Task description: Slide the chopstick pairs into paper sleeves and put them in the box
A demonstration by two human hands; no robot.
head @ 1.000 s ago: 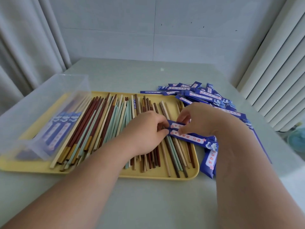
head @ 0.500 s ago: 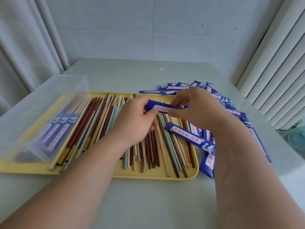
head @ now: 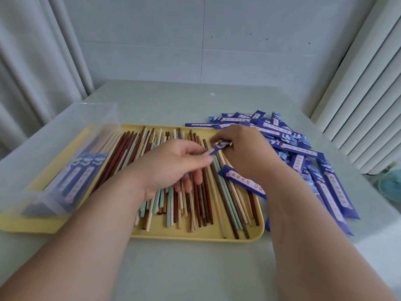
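GRIP: your left hand (head: pixel 171 168) and right hand (head: pixel 247 153) are both pinching one paper sleeve (head: pixel 218 148) by its ends | POSE: it is hovering over the tray (head: pixel 195 235), long axis running left-right | TARGET: chopsticks (head: pixel 223 198) are lying just beneath, running near-to-far, left hand nearer | DROP: box (head: pixel 65 131) is sitting at left

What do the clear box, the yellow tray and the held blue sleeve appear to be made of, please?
The box looks like frosted translucent plastic: its contents show blurred through the wall. The tray is probably matte yellow plastic or melamine, with a moulded rim. The sleeve looks like thin printed paper.
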